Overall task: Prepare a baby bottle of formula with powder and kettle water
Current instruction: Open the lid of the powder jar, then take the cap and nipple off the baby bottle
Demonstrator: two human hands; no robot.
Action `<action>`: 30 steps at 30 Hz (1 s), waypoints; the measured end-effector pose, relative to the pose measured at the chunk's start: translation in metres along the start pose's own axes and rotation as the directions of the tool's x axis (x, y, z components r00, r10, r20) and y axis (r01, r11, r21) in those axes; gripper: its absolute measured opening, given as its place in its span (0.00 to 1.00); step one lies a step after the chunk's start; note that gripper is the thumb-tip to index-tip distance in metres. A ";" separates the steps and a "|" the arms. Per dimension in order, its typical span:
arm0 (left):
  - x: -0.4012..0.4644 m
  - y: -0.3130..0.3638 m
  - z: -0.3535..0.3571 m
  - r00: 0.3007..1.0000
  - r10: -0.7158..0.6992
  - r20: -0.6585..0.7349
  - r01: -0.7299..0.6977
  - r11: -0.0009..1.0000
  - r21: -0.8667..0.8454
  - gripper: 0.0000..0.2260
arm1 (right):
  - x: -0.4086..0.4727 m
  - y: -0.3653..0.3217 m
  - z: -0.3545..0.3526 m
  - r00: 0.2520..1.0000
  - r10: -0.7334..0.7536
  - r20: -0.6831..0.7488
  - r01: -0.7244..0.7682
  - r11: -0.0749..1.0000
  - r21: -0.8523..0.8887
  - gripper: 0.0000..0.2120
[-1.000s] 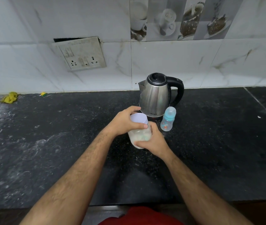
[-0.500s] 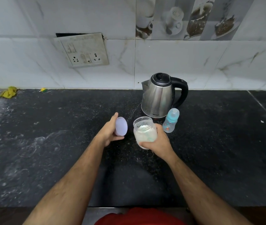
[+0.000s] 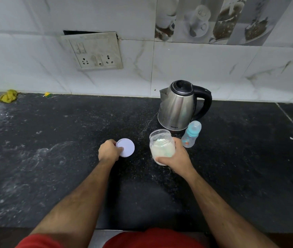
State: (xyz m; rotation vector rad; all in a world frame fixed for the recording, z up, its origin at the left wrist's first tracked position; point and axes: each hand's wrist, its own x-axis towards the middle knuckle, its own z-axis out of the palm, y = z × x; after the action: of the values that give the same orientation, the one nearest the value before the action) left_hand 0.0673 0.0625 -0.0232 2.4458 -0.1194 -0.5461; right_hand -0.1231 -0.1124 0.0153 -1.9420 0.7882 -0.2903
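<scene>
The right hand (image 3: 175,158) wraps the open powder jar (image 3: 162,146) on the counter (image 3: 52,167); the left hand (image 3: 108,151) pinches its lid (image 3: 125,147), lying flat. Beyond, the capped baby bottle (image 3: 191,134) stands just beside the kettle (image 3: 179,106). Tipping the open jar could spill powder.

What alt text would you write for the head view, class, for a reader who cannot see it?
A person's right hand grips an open jar of white powder on a black counter while the left hand holds its lid beside it. A steel kettle and capped baby bottle stand behind.
</scene>
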 end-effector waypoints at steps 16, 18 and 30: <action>-0.019 0.009 0.000 0.948 0.316 -0.045 -0.319 0.942 -0.101 0.07 | 0.000 0.007 0.012 1.000 0.003 -0.007 -0.003 1.000 -0.010 0.36; -0.031 0.022 0.005 0.923 0.363 0.127 -0.324 0.912 -0.252 0.08 | 0.003 0.004 0.016 1.000 -0.021 -0.003 0.021 1.000 -0.008 0.34; -0.040 0.021 -0.001 0.902 0.410 0.134 -0.332 0.858 -0.391 0.16 | 0.025 -0.004 0.056 0.993 0.020 0.112 -0.014 0.998 -0.058 0.43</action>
State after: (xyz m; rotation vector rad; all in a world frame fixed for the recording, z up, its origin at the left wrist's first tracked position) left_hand 0.0317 0.0546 0.0043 1.9324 -0.5268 -0.5918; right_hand -0.0739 -0.0878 -0.0116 -1.9861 0.7455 -0.1475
